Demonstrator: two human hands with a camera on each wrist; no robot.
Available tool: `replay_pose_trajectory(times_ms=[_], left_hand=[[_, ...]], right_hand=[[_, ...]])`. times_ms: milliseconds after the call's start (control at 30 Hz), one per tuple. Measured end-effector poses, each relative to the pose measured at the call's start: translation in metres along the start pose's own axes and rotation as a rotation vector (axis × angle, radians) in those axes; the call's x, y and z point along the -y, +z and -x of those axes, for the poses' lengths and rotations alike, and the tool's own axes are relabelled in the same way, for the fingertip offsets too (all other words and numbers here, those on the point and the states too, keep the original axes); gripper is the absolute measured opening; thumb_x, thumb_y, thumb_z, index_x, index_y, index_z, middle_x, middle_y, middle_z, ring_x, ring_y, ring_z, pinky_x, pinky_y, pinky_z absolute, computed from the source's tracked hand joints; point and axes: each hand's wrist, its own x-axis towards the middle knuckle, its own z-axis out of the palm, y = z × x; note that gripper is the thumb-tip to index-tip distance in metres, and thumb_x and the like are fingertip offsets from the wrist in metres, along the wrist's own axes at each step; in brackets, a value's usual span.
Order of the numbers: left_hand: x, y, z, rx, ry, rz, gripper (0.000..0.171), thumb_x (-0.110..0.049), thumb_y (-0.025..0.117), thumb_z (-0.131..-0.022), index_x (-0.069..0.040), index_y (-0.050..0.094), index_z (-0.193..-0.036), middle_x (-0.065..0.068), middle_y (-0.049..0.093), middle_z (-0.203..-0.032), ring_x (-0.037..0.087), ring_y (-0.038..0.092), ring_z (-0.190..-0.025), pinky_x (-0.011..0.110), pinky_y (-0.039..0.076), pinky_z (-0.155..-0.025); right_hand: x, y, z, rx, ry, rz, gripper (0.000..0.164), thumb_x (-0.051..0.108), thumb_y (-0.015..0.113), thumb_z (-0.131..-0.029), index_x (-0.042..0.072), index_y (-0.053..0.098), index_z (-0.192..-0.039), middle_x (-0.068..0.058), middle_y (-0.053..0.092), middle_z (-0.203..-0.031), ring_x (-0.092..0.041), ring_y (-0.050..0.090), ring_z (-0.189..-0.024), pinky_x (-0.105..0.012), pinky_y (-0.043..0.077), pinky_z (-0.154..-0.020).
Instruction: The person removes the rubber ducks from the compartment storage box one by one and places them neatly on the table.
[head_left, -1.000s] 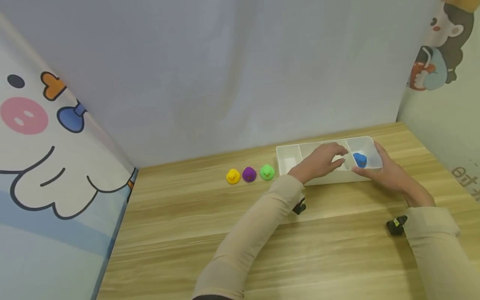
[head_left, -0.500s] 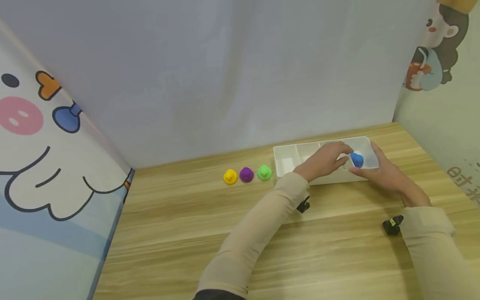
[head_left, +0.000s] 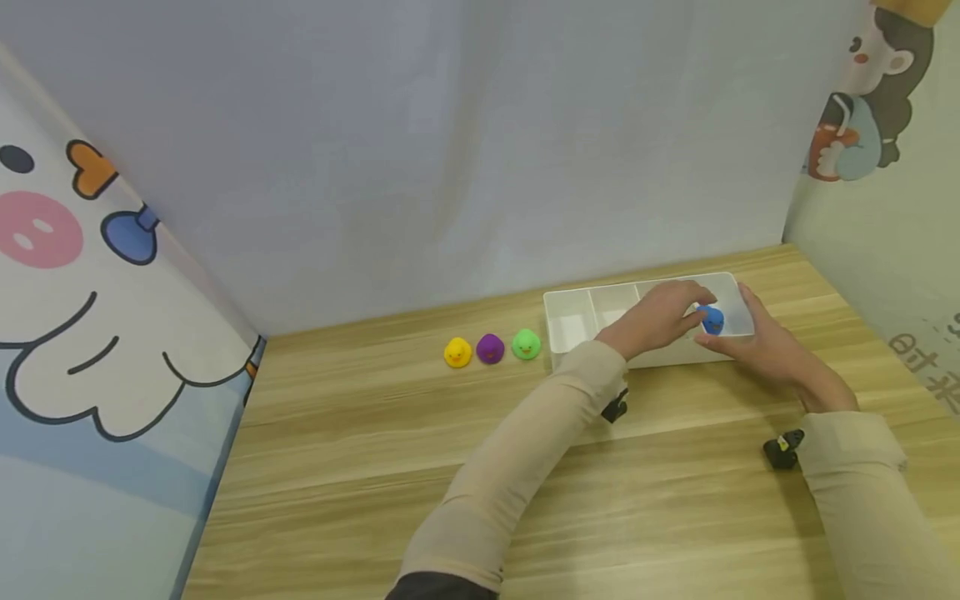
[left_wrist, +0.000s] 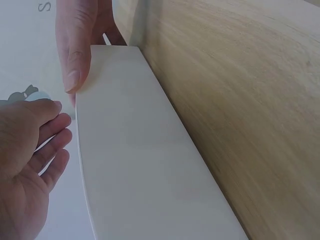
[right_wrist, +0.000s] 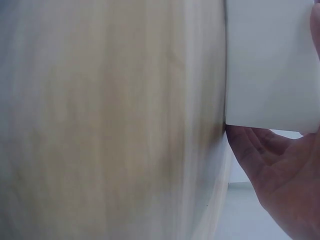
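Note:
A white tray (head_left: 570,321) divided into compartments stands at the right of the table, close to the back cloth. In its rightmost compartment sits a small blue toy duck (head_left: 713,321). My left hand (head_left: 660,317) hovers over the tray, thumb and forefinger apart beside the duck; whether they touch it cannot be told. The left wrist view shows these fingers (left_wrist: 52,142) loosely bent at the rim, holding nothing visible. My right hand (head_left: 776,346) grips the tray's right end, its thumb over the front rim and its fingers (right_wrist: 250,150) round the end wall.
Left of the tray, a yellow duck (head_left: 457,352), a purple duck (head_left: 491,349) and a green duck (head_left: 527,344) stand in a row on the wooden table (head_left: 360,433). A pale cloth (head_left: 375,167) hangs behind, with printed walls at both sides.
My left hand has moved rightward over the tray, from the compartment beside the blue duck to the duck's edge. The right hand keeps its grip on the tray. The head view has shifted slightly.

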Motion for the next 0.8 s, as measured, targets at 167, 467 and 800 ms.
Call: replay_pose_trajectory(times_ms=[167,467,800], left_hand=[[-0.006,0.000,-0.009,0.030,-0.021,0.004,0.035,-0.021,0.052,-0.108,-0.010,0.061,-0.140,0.000,0.066,-0.140,0.011,0.059,-0.133,0.015,0.041,-0.114],[-0.008,0.008,-0.023,0.075,-0.052,-0.054,0.036,-0.025,0.055,-0.106,-0.012,0.062,-0.139,-0.001,0.066,-0.140,0.011,0.060,-0.131,0.016,0.045,-0.111],[-0.010,0.006,-0.029,0.078,-0.070,-0.086,0.037,-0.028,0.058,-0.105,-0.014,0.063,-0.138,-0.004,0.068,-0.139,0.009,0.062,-0.130,0.016,0.045,-0.111]], right_hand=[[0.000,-0.003,0.001,0.032,0.021,-0.006,0.117,0.054,0.064,-0.097,0.024,-0.033,-0.156,-0.043,0.017,-0.160,-0.052,0.037,-0.135,-0.068,0.036,-0.107],[0.000,-0.002,0.002,0.019,-0.007,0.004,0.114,0.049,0.064,-0.098,0.023,-0.030,-0.157,-0.040,0.028,-0.157,-0.046,0.045,-0.131,-0.055,0.046,-0.100],[-0.004,-0.002,0.000,0.021,0.027,0.007,0.117,0.053,0.066,-0.096,0.026,-0.031,-0.156,-0.043,0.007,-0.163,-0.056,0.032,-0.142,-0.074,0.030,-0.112]])
